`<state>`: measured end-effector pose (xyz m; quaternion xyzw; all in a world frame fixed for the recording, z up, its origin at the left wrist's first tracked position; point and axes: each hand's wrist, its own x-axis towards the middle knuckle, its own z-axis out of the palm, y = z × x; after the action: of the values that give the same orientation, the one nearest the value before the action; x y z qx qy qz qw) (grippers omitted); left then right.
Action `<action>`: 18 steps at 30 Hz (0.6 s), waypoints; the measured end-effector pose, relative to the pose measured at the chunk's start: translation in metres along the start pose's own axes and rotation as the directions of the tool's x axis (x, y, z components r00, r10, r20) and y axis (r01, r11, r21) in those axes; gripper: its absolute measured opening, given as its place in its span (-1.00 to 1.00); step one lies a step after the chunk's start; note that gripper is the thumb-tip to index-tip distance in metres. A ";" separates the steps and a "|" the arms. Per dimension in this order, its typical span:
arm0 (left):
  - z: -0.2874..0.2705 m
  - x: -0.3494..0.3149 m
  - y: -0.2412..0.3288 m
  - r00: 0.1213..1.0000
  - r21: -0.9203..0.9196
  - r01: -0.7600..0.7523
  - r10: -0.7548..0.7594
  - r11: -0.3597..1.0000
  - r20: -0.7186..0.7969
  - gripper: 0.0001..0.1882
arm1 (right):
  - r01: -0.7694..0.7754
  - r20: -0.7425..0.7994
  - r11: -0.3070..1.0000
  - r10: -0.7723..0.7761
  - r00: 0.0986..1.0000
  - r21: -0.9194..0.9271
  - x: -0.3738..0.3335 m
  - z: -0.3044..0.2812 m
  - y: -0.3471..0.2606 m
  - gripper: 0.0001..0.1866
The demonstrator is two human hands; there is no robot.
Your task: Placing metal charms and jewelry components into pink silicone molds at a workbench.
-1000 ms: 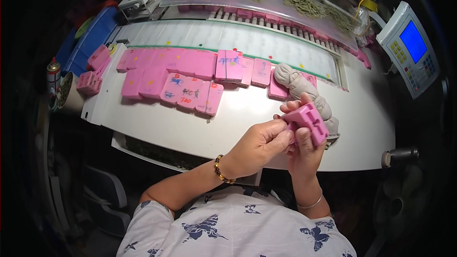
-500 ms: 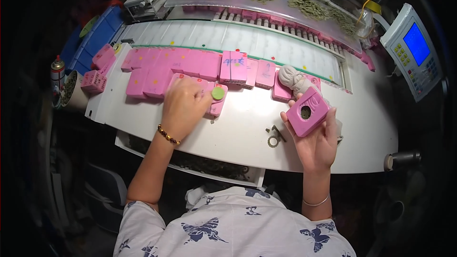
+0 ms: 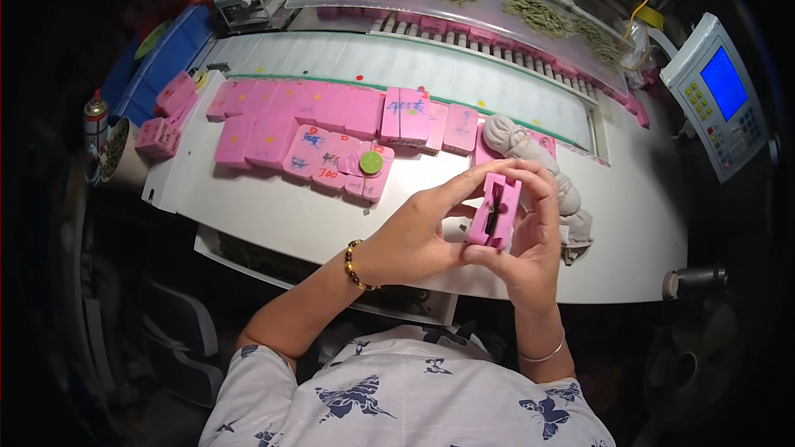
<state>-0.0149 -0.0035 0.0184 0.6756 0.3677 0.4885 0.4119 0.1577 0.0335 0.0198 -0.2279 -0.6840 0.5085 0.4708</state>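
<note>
Between both hands, over the right part of the white worktable, I hold a pink rubber mould on edge. A dark slit runs down its facing side, between its two halves. My left hand is closed on its left side, thumb low and fingers over the top. Around the right side wrap the fingers of my right hand, its thumb at the lower end. Just behind lies a bundle of knotted pale cloth, partly covered by my fingers. A round green disc rests on the pink blocks to the left.
Rows of pink mould blocks cover the table's left half. Behind runs a white panelled strip, then a clear tray with heaps of green pieces. A control panel stands right. Below the front edge sits an open drawer.
My left hand has moved right from the pink blocks and now grips the mould. The mould has turned from its face with a hole to its slit side. The green disc stays on the blocks.
</note>
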 end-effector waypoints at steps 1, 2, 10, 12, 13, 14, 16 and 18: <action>0.000 0.001 -0.001 0.999 -0.155 0.041 -0.039 0.987 0.015 -0.05 | 0.007 -0.003 1.000 -0.007 1.000 0.017 0.000 -0.002 -0.001 -0.16; 0.000 0.001 -0.002 0.997 -0.305 0.083 -0.076 0.949 0.035 -0.05 | -0.072 -0.054 0.982 0.082 0.995 0.173 -0.002 0.000 -0.006 -0.15; 0.023 0.013 -0.002 0.930 -0.900 -0.095 -0.284 0.426 -0.233 -0.29 | 0.223 -0.136 0.974 -0.227 0.964 -0.050 -0.003 0.022 -0.004 -0.45; 0.019 0.014 -0.011 0.917 -0.942 -0.091 -0.342 0.323 -0.206 -0.33 | 0.176 -0.022 0.956 -0.186 0.982 -0.234 -0.012 0.029 -0.014 -0.65; 0.017 0.014 -0.014 0.904 -0.974 -0.083 -0.395 0.213 -0.163 -0.37 | 0.232 0.020 0.916 -0.239 0.971 -0.326 -0.014 0.031 -0.011 -0.69; 0.015 0.012 -0.014 0.902 -0.969 -0.054 -0.405 0.242 -0.151 -0.41 | 0.290 0.080 0.885 -0.280 0.957 -0.364 -0.015 0.030 -0.011 -0.67; 0.012 0.010 -0.017 0.889 -0.942 -0.034 -0.421 0.333 -0.181 -0.37 | 0.347 0.143 0.849 -0.316 0.938 -0.398 -0.014 0.026 -0.014 -0.65; 0.007 0.009 -0.016 0.910 -0.892 0.008 -0.374 0.453 -0.181 -0.39 | 0.332 0.250 0.880 -0.255 0.934 -0.341 -0.009 0.016 -0.022 -0.60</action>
<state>-0.0075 0.0092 0.0058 0.2231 0.2083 0.6685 0.6782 0.1513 0.0098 0.0358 -0.1558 -0.8389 0.3097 0.4197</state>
